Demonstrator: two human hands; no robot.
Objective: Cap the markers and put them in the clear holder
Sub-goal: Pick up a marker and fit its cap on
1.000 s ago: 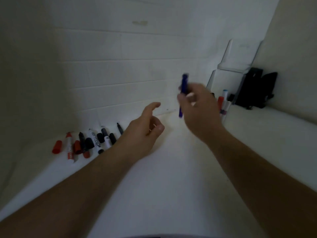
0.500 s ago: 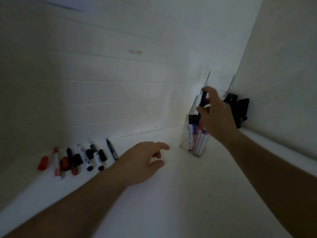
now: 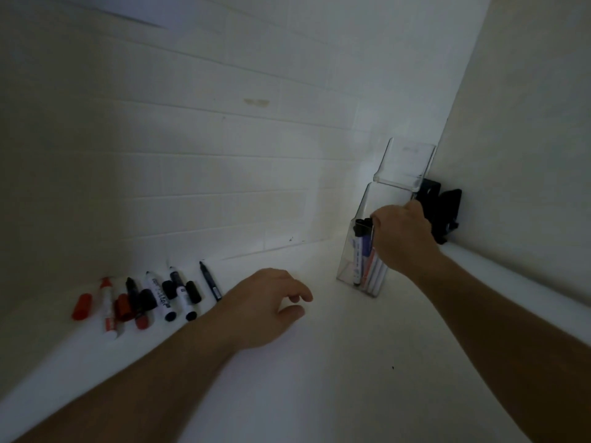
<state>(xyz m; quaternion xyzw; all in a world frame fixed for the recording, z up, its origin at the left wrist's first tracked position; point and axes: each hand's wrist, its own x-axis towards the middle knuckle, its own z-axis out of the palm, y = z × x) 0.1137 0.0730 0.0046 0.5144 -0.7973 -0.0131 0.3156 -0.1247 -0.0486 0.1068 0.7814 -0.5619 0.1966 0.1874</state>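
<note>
Right hand (image 3: 401,238): at the holder (image 3: 361,270) mouth; I can't tell if it grips anything.
Left hand (image 3: 265,306): loosely open, empty.
Markers (image 3: 153,298): just left of it (long axes toward the wall), so left hand's nearer.

The clear holder (image 3: 355,263) is standing upright on the white table (image 3: 319,362) near the corner of the tiled wall, with a taller clear tier rising behind its front pocket. Several capped markers (image 3: 363,257) are standing in that pocket, white barrels with dark blue and red markings, black caps at the top. Well apart on the left, a row of loose markers (image 3: 153,295) is lying on the table near the wall: a red marker (image 3: 108,302) uncapped with its red cap (image 3: 82,306) lying beside it, black and white markers with black caps (image 3: 193,292) lying among them, and a thin dark pen (image 3: 210,281) lying at the row's right end.
</note>
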